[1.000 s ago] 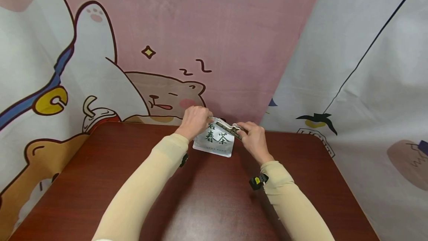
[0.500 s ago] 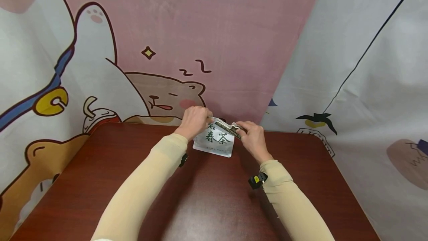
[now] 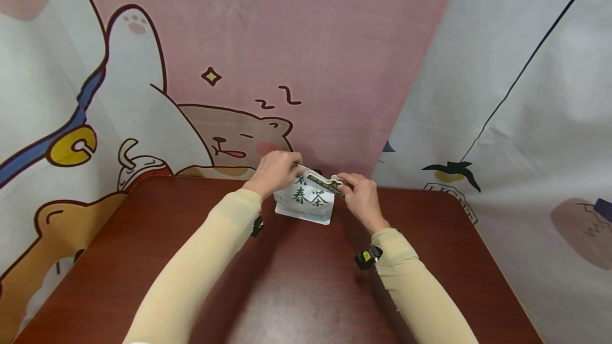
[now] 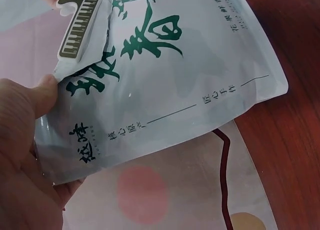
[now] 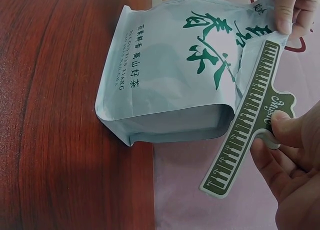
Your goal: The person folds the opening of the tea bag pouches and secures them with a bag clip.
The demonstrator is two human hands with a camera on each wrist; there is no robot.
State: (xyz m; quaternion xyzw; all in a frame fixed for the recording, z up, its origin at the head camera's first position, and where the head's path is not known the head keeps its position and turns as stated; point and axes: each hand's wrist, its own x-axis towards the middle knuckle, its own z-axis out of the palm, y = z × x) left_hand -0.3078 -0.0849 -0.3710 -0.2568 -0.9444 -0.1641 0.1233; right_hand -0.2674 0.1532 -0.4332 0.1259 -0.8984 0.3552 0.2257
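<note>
A white tea bag [image 3: 304,206] with green Chinese characters stands at the far part of the table. My left hand [image 3: 273,173] pinches its upper left corner, thumb on the printed side in the left wrist view. Along the bag's folded top lies a long clip [image 5: 240,135] with a piano-key print, numbers and the word "Music". My right hand [image 3: 363,200] pinches the clip's handle between thumb and fingers in the right wrist view. Whether the clip's jaws fully grip the fold is hidden.
The brown wooden table [image 3: 306,285] reaches back to a printed cloth backdrop [image 3: 334,57] with cartoon animals. The bag and both hands are close to the table's back edge. Dark wrist devices sit on both wrists.
My left hand and forearm have shifted slightly to the left, still pinching the bag's corner. The right hand, clip and bag have hardly moved.
</note>
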